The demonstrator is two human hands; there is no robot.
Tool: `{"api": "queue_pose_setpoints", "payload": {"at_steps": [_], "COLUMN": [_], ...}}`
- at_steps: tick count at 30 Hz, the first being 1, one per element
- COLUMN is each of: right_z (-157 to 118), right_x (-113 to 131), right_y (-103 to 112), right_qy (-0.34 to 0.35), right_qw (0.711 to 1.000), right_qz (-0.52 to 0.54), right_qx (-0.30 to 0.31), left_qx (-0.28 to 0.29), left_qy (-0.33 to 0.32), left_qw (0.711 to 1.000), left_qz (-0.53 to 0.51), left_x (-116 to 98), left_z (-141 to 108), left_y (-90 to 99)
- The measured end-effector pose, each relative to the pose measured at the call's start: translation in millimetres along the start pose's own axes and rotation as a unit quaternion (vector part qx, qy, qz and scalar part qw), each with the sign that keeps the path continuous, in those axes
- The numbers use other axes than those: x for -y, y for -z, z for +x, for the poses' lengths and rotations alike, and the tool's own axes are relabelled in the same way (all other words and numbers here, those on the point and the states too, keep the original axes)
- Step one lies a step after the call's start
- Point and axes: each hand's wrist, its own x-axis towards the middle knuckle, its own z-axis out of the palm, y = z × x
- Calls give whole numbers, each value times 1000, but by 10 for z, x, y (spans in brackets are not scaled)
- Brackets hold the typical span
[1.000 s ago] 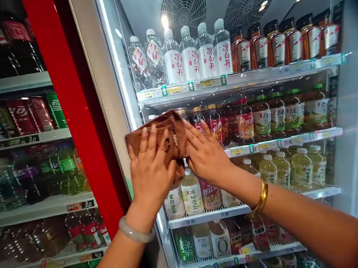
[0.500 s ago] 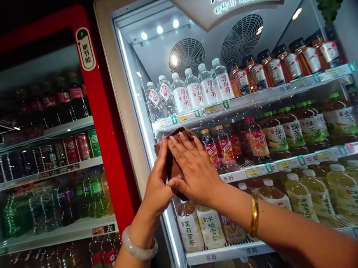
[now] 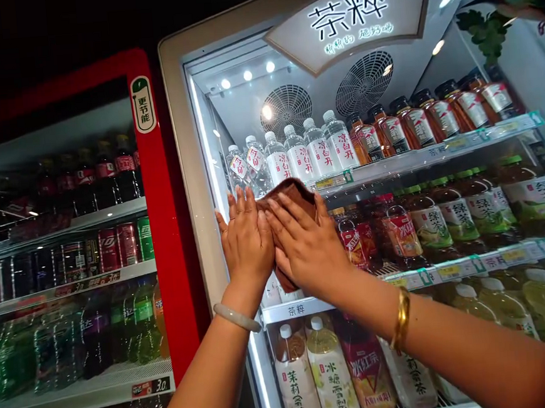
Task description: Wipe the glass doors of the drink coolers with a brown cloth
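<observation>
My right hand (image 3: 311, 251) presses a brown cloth (image 3: 306, 195) against the glass door of a lit drinks fridge. Its fingers lie stretched over the cloth, which sticks out above them and below the palm. Beside it, my left hand (image 3: 248, 243) is open, its fingers upright and apart, and its inner edge touches the right hand. I see nothing held in the left hand. Behind the hands stand clear water bottles (image 3: 300, 158) and red-labelled tea bottles (image 3: 355, 241). A pale bangle (image 3: 237, 318) circles my left wrist, a gold one (image 3: 401, 318) my right.
To the left stands a red-framed fridge (image 3: 174, 237) with bottles and cans on its shelves. The lit fridge's light frame (image 3: 180, 142) runs beside it. A sign (image 3: 350, 22) tops the door. Green leaves (image 3: 485, 33) and part of another person's arm (image 3: 507, 6) appear at upper right.
My left hand has come off the folded cloth and turned flat beside the right hand. The cloth is now spread under the right hand. The view has shifted, so the fridges sit lower.
</observation>
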Motion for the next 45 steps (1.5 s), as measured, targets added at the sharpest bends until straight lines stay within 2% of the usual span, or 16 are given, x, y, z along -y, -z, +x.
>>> {"api": "queue_pose_setpoints", "payload": {"at_steps": [3,6,9,11,15,17,19,23,25,27,31,33,36,39,42,45], "right_z": [22,338,530,437,146,186,309,315,186,105,223,260,127,-3,147,375], "right_x": [5,-194,-400,-395,-193,-211,-350,-566,-477,-324,-258,-348,-384,-262,-229,-361], "right_y": [-46,1,108,139,90,89,130,195,152,80,31,73,122,69,24,83], "right_qy": [56,91,0,-27,20,33,33,-45,-39,-2,25,4,-39,-2,38,18], "right_qw": [998,995,999,999,999,997,997,998,998,999,997,998,998,999,999,999], "right_qz": [-1,15,6,0,16,27,39,38,40,49,63,59,38,29,38,42], "right_qx": [-3,37,54,44,48,61,64,-8,-17,7,46,29,-21,-27,-11,-4], "left_qx": [-33,-53,-38,-28,-17,-22,-15,9,9,12,13,9,-2,-7,-20,-25], "left_qy": [-10,10,8,3,-4,3,9,5,1,0,15,6,-10,-17,-13,-7], "left_qw": [999,998,999,999,999,999,999,996,996,997,997,997,997,997,998,997], "left_qz": [-19,-22,8,30,41,36,47,85,83,72,69,74,82,77,61,67], "left_x": [22,49,20,-8,-29,-37,-57,-106,-108,-96,-87,-100,-102,-58,-22,-39], "left_z": [-75,-112,-99,-86,-76,-73,-70,-71,-74,-76,-68,-69,-87,-109,-111,-102], "left_y": [-12,-11,-19,-31,-51,-53,-50,-41,-38,-35,-36,-39,-43,-52,-63,-66]}}
